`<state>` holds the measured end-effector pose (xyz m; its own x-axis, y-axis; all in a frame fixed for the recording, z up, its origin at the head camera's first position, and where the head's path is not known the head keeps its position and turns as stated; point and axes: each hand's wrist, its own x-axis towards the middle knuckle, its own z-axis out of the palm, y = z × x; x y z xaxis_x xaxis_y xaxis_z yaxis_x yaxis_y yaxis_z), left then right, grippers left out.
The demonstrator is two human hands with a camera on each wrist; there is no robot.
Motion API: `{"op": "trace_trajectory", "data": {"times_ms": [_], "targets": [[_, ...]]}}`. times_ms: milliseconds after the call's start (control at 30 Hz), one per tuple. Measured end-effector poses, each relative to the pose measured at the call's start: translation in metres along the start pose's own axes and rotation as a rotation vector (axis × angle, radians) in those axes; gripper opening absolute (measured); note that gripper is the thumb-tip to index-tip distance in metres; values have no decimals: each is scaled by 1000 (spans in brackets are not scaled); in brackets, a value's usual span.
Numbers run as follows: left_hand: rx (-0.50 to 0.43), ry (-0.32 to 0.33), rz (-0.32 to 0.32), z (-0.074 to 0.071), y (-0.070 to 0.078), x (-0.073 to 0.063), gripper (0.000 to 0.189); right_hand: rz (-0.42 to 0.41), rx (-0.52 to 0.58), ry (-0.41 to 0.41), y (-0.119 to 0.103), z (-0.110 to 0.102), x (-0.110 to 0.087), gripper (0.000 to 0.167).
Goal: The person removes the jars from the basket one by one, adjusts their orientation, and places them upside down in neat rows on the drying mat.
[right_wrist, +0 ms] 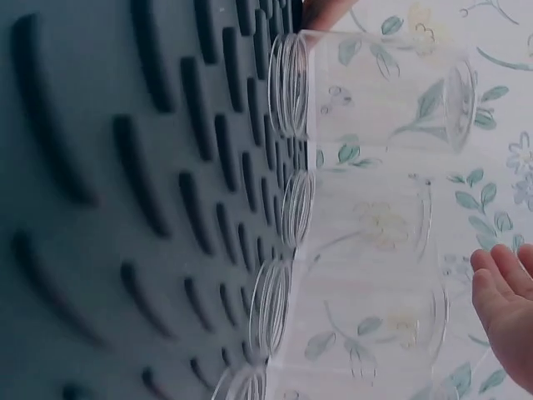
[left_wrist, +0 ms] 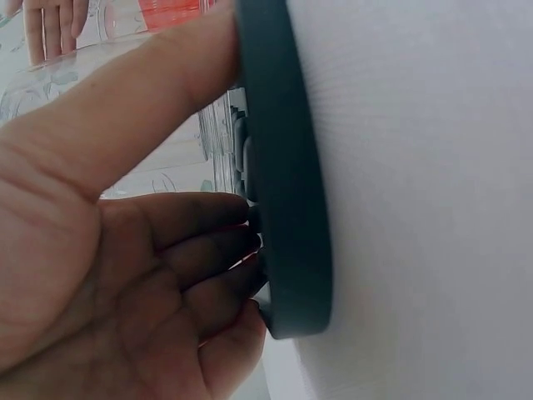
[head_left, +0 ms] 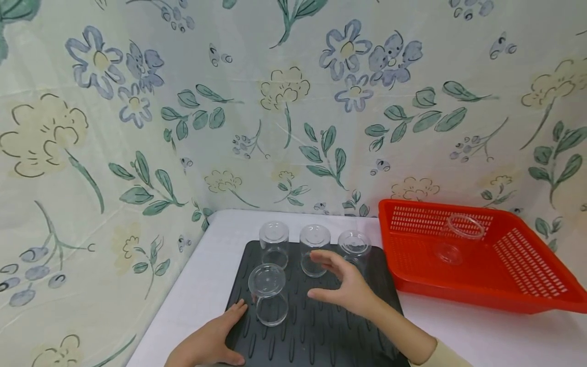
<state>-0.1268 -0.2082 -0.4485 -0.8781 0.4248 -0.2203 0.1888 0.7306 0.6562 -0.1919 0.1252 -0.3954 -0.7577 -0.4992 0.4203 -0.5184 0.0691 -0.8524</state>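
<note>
Several clear jars stand mouth down on a dark ridged mat, with thread-like rings around their mouths in the right wrist view. One jar is at the front left; behind it runs a row made up of a left jar, a middle jar and a right jar. My left hand rests at the mat's left edge, thumb and fingertips touching it, close beside the front jar. Above the mat hovers my right hand, fingers spread and slightly bent, holding nothing, partly covering the right jar.
To the right is a red perforated basket with another clear jar inside. A white cloth covers the table. Floral fabric hangs behind and along the left side.
</note>
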Motion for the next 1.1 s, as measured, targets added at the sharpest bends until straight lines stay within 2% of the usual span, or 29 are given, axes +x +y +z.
{"op": "trace_trajectory", "data": {"times_ms": [133, 367, 667, 833, 933, 1100], "targets": [[0, 4, 1, -1, -1, -1, 105, -41, -39, 48, -2, -19, -6, 59], [1, 2, 8, -1, -2, -1, 104, -53, -159, 78, -10, -55, -18, 54], [-18, -14, -23, 0, -2, 1, 105, 110, -376, 240, -18, -96, -41, 44], [-3, 6, -13, 1, -2, 0, 105, 145, -483, 306, -14, -118, -49, 45], [2, 19, -8, 2, -2, -1, 106, 166, -491, 332, -10, -132, -53, 42], [-13, 4, -14, 2, -2, 0, 106, 221, -430, 371, -6, -154, -63, 40]]}}
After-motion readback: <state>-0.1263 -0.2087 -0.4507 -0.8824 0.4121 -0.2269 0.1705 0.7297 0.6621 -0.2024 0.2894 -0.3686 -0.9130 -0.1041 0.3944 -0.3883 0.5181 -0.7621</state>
